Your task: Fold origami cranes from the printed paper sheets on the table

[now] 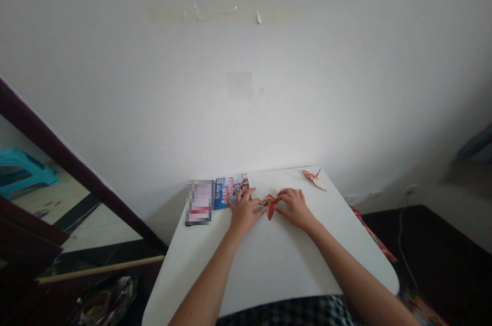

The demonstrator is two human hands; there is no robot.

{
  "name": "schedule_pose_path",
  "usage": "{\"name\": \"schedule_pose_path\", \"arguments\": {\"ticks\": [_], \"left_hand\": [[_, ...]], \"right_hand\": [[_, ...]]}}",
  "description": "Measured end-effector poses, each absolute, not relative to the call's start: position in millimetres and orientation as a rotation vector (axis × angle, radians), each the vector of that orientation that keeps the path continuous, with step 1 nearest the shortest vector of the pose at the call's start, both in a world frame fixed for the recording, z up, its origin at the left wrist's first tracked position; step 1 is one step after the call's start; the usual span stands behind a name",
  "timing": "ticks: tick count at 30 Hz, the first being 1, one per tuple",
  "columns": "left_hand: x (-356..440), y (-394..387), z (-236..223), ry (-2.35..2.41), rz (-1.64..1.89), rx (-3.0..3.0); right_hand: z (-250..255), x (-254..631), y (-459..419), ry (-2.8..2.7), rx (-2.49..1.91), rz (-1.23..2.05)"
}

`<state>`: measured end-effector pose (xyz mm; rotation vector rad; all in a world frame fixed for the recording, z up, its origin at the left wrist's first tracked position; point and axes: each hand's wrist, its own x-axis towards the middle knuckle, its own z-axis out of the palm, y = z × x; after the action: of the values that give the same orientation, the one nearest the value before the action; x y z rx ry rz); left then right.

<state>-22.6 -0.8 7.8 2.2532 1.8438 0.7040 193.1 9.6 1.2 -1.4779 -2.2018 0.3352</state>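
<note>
Folded red origami piece (270, 206) at centre of the white table (269, 264), pinched between fingertips of the left hand (244, 211) and right hand (294, 208). Nearby — blue printed leaflet (231, 190) and pixelated card (200, 202) to the left; paper crane (314, 178) at upper right.

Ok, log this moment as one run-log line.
left hand: on red folded paper | right hand: on same paper | origami crane: far corner, white table

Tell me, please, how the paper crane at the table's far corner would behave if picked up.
The paper crane looks thin and folded, so it would probably feel light and crush easily. Its pointed tips may bend, and a push would likely slide it.
</note>
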Motion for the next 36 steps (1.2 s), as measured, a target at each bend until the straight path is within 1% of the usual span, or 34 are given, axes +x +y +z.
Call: {"name": "schedule_pose_path", "arguments": {"ticks": [4,14,21,36], "left_hand": [[-20.9,-1.4,7.6,1.839,0.725,2.223],[-18.2,2.4,11.2,1.865,0.641,2.203],[-19.7,5.2,8.5,1.865,0.556,2.223],[-13.6,0.2,15.2,1.892,0.651,2.128]], "right_hand": [[-1.6,191.5,11.3,-2.174,-1.496,0.280],[1.8,182.2,9.7,-2.142,-1.574,0.185],[-0.7,178.5,13.5,-2.090,-1.586,0.244],[-0.1,174.1,16.2,-2.053,-1.576,0.307]]}}
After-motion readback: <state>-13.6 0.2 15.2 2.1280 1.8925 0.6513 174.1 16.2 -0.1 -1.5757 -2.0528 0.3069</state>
